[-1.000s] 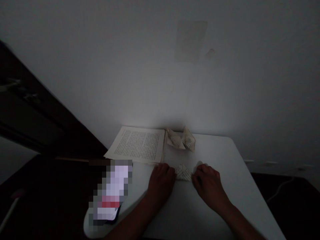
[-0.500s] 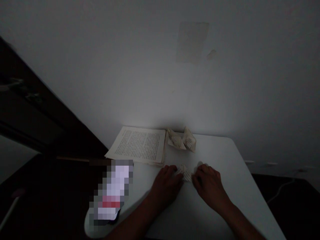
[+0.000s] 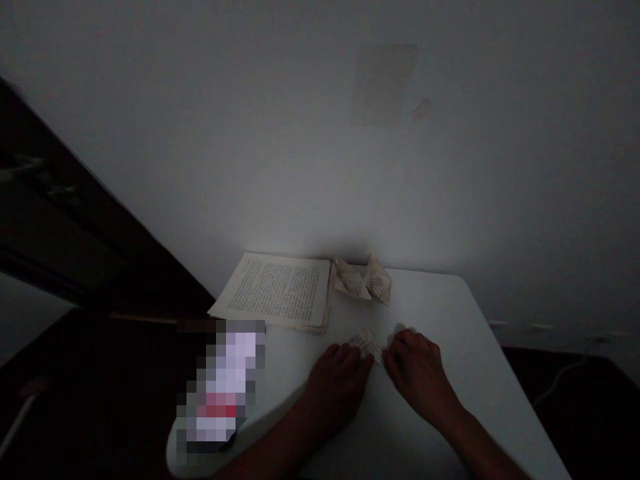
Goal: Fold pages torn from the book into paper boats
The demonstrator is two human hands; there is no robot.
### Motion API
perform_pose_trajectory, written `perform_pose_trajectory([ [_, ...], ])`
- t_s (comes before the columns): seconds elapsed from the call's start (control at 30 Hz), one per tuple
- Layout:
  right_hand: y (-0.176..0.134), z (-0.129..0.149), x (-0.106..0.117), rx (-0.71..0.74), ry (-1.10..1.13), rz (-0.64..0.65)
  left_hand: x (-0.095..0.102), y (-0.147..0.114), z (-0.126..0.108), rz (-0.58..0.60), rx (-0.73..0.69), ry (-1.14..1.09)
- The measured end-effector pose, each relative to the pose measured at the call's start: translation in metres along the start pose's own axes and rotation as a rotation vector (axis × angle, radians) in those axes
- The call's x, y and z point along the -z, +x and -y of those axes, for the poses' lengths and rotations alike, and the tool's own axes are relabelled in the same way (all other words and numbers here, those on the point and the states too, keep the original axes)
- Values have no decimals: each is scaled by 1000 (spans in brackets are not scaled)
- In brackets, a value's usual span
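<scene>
A small piece of folded printed paper (image 3: 369,341) lies on the white table between my hands, its top coming to a point. My left hand (image 3: 336,383) covers its lower left part, fingers curled and thumb pressing near the lower edge. At the paper's right edge, my right hand (image 3: 417,365) is closed, thumb and fingers pinching the corner; the fingertips are partly hidden. Beyond the hands stands a folded paper boat-like shape (image 3: 364,283) with raised points, made of similar printed paper.
A stack of printed pages (image 3: 280,290) lies at the back left of the table (image 3: 435,300), beside the folded shape. A phone (image 3: 225,387), blurred out, is at the left edge. The wall (image 3: 300,167) rises directly behind, and a dark door frame (image 3: 115,207) stands left.
My left hand has slid slightly down toward me, its fingers lower on the folded paper, so more of the paper's upper left shows. My right hand has hardly moved.
</scene>
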State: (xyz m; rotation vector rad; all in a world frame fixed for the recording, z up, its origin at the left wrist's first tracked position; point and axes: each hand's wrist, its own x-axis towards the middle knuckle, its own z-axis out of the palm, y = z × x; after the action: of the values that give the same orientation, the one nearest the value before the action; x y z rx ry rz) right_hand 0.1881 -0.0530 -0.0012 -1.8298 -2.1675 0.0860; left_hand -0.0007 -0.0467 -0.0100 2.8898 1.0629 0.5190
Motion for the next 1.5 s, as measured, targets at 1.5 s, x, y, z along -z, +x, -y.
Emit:
perform_pose_trajectory([
  [1.5,-13,-20,6,46,136,19,-1,5,0,-20,80,-36],
])
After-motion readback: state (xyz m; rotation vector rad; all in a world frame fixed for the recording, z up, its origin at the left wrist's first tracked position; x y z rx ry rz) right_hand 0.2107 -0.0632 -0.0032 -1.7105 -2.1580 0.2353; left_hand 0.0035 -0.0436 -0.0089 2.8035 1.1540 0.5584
